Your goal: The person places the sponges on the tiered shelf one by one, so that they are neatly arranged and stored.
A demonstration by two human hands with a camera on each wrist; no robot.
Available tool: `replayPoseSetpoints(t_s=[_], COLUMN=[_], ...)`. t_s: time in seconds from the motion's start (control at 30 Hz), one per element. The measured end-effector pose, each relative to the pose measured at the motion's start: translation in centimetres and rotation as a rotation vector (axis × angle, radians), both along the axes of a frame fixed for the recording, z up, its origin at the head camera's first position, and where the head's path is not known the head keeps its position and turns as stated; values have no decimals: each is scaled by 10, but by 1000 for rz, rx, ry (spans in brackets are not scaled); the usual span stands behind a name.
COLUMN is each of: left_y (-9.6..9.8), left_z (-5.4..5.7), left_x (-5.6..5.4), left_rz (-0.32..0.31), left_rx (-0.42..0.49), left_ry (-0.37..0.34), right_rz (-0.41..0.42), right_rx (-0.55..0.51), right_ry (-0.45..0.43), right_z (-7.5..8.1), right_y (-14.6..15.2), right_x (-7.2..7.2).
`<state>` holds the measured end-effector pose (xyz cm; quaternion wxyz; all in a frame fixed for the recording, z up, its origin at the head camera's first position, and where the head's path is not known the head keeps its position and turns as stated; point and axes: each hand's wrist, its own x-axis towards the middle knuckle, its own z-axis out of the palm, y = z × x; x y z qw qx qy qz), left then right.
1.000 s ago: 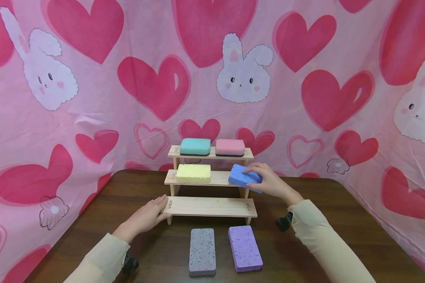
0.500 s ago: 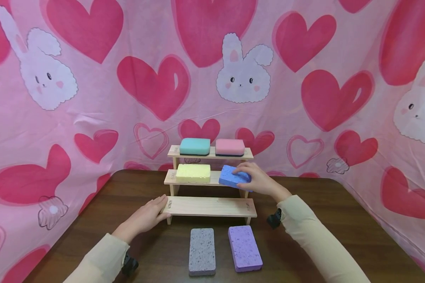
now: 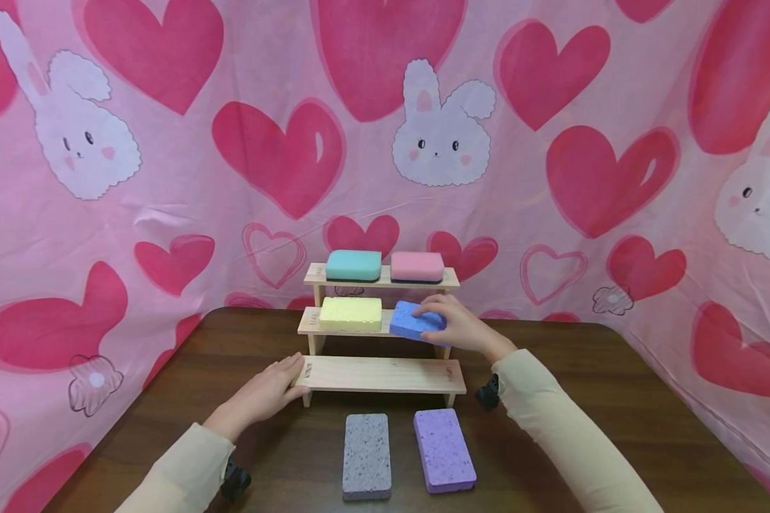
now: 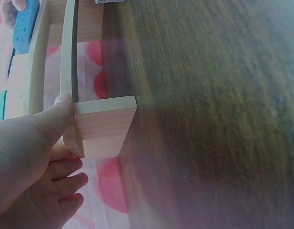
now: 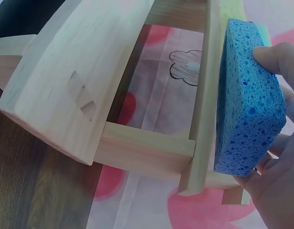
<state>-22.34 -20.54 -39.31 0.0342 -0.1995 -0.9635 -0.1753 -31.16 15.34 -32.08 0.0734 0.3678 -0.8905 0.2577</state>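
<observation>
My right hand (image 3: 458, 325) grips a blue sponge (image 3: 408, 320) at the right part of the middle step of a three-tier wooden shelf (image 3: 385, 374). In the right wrist view the thumb lies on one face of the blue sponge (image 5: 249, 95), fingers behind it. The sponge is slightly tilted; whether it touches the board I cannot tell. To its left on that step sits a yellow sponge (image 3: 350, 314). My left hand (image 3: 263, 390) holds the left end of the bottom step, its thumb on the board's front edge in the left wrist view.
A teal sponge (image 3: 353, 265) and a pink sponge (image 3: 417, 266) sit on the top step. In front of the shelf, a grey sponge (image 3: 367, 456) and a purple sponge (image 3: 445, 450) lie on the dark wooden table (image 3: 590, 399). A pink heart-patterned cloth (image 3: 372, 171) hangs behind.
My right hand has moved left with the blue sponge, bringing it along the middle step closer to the yellow sponge. The left hand has stayed on the shelf's end.
</observation>
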Motion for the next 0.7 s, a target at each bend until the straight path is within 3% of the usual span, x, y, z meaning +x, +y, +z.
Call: replayPoseSetpoints(t_s=[0.5, 0.7], left_y=[0, 0], left_z=[0, 1], left_x=[0, 1], left_rz=[4, 7], left_rx=[0, 4], left_ry=[-3, -11], right_rz=[17, 33], right_rx=[43, 68], right_ry=[-53, -35], right_z=[-1, 2], right_y=[-3, -4], right_x=[-4, -3])
